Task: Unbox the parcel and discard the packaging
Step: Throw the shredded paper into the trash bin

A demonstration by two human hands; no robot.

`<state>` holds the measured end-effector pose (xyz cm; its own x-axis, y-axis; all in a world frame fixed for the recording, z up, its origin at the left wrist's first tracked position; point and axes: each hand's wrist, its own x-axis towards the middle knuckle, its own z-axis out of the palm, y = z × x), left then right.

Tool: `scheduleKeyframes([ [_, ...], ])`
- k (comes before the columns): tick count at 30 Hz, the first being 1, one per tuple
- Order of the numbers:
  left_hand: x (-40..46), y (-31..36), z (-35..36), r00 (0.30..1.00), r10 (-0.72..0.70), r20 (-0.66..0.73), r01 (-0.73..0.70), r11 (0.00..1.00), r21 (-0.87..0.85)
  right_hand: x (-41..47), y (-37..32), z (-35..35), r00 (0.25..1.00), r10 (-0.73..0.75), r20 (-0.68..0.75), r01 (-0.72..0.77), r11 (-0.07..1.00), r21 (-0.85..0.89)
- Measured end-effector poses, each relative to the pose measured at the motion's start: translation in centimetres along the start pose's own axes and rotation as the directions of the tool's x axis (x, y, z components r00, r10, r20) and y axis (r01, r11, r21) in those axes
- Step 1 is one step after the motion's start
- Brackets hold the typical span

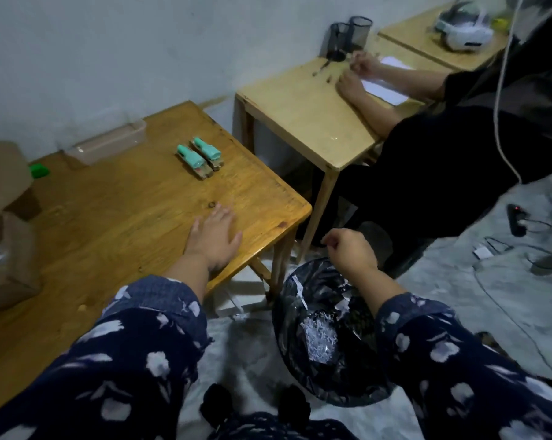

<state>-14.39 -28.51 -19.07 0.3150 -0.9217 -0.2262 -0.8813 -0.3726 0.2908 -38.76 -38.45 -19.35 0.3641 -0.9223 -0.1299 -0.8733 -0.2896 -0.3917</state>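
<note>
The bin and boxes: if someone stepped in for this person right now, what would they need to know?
Left hand: open, flat on the table near its right corner.
Right hand: loosely curled above the bin; whether it holds anything cannot be told.
Bin: on the floor by the table's corner, black liner, shredded white paper already inside.
Boxes: brown cardboard, at the table's left edge, one with white scraps showing.
Two teal items lie side by side mid-table.
Done: some packaging binned.
Left: the boxes are not yet discarded.
</note>
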Motion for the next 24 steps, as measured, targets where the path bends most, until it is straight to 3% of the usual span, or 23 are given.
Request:
scheduleKeyframes([
  [6,-5.9,-4.6,-3.8,0.972,-0.186,-0.141,0.160,0.971,-0.180,1.7,-10.8,0.0,0.961,-0.263,0.082,0.262,0.965,0.021],
  [10,-9.8,-9.2,-6.9,0.907,-0.316,-0.277,0.253,0.937,-0.240,1.0,-18.6,1.3,0.909,-0.392,0.144,0.390,0.920,0.043],
  [15,-15.9,-17.8,-10.7,0.768,-0.483,-0.421,0.377,0.872,-0.312,-1.4,-28.9,3.4,0.804,-0.570,0.165,0.566,0.821,0.078],
  [18,-18.5,-22.9,-12.0,0.688,-0.569,-0.451,0.470,0.822,-0.320,-2.4,-34.0,5.0,0.786,-0.588,0.191,0.575,0.809,0.123],
  [24,-20.7,-32.0,-12.5,0.577,-0.730,-0.365,0.652,0.681,-0.332,-3.4,-41.8,9.8,0.804,-0.532,0.264,0.477,0.844,0.246],
])
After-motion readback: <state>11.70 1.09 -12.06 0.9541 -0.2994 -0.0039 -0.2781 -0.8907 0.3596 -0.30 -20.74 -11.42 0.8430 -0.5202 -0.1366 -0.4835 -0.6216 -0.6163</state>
